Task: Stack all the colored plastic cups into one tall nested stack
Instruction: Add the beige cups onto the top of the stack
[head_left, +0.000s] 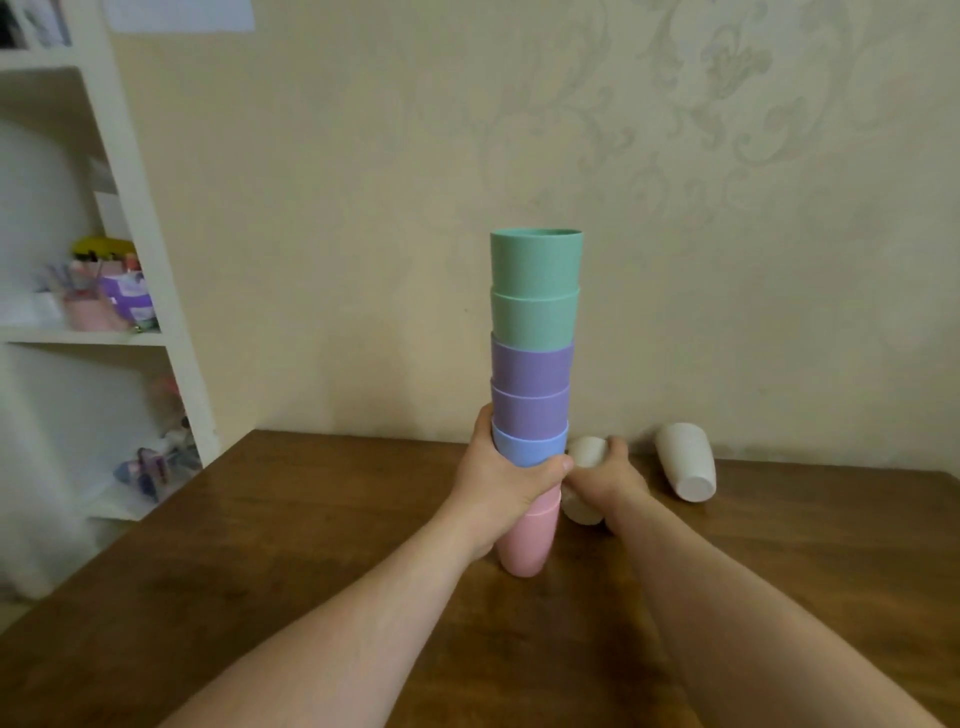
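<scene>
A tall nested stack of cups (532, 364) stands upright on the wooden table (260, 571): pink at the bottom, then blue, two purple and two green on top. My left hand (498, 483) is wrapped around the stack at the blue and pink cups. Just right of the stack, my right hand (615, 480) grips a cream cup (586, 454) that lies tilted on the table. A second cream cup (685, 462) lies on its side further right, near the wall, untouched.
A patterned wall rises right behind the table's far edge. A white shelf unit (150, 270) with small colourful items stands to the left of the table.
</scene>
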